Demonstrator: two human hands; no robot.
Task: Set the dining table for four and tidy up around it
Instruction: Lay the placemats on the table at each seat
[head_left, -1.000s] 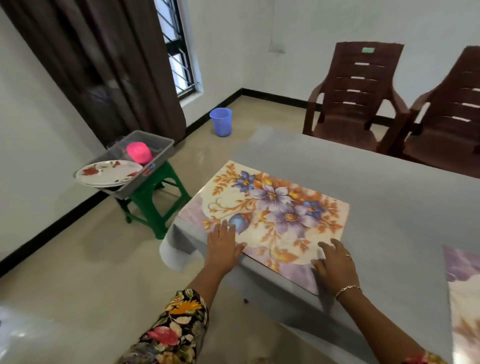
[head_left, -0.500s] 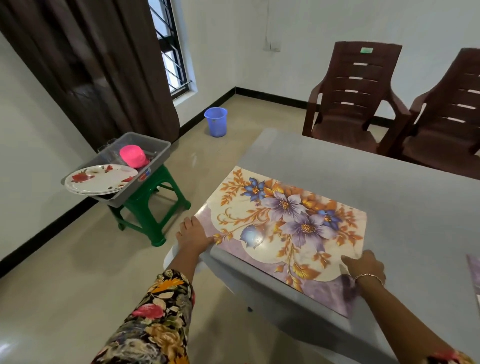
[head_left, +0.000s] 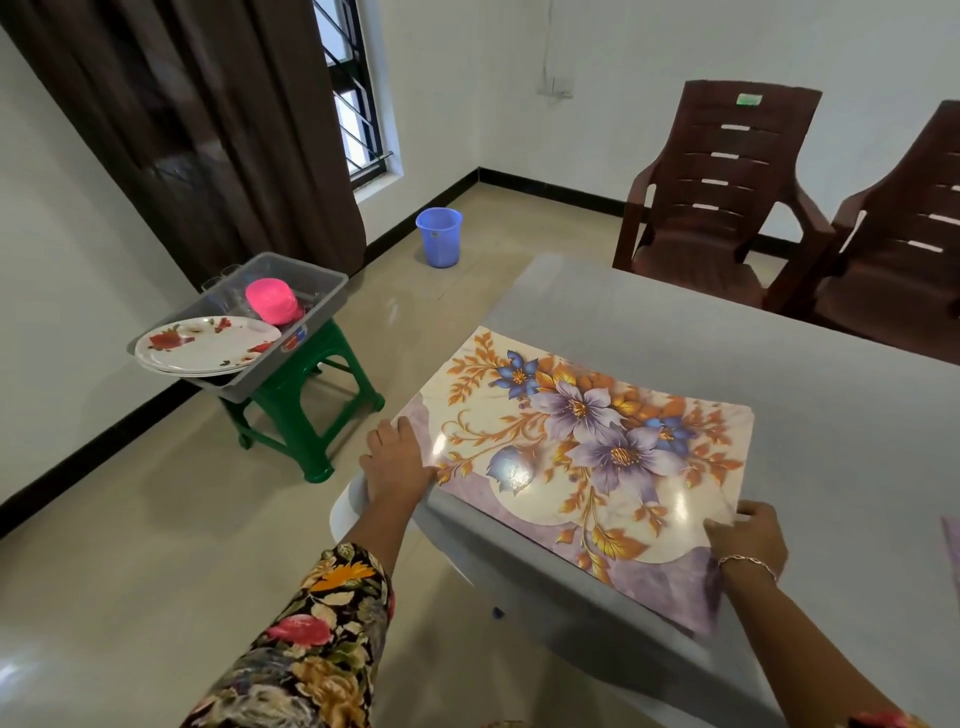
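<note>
A floral placemat (head_left: 582, 457) lies on the grey dining table (head_left: 779, 353), near its left corner. My left hand (head_left: 397, 462) rests flat on the mat's left end at the table corner, fingers straight. At the mat's right near corner, my right hand (head_left: 748, 535) has its fingers curled on the edge and its thumb on top. Off to the left, a stack of flowered plates (head_left: 208, 343) and pink cups (head_left: 272, 301) sit in a grey tub (head_left: 317, 291).
The tub stands on a green stool (head_left: 306, 405) left of the table. A blue bucket (head_left: 439, 236) is on the floor by the window. Two brown plastic chairs (head_left: 722, 182) stand behind the table. A second placemat's edge (head_left: 953, 545) shows at the far right.
Both hands slid apart from the mat's near edge to its two ends. The mat now lies a little further right on the table, and my view has shifted.
</note>
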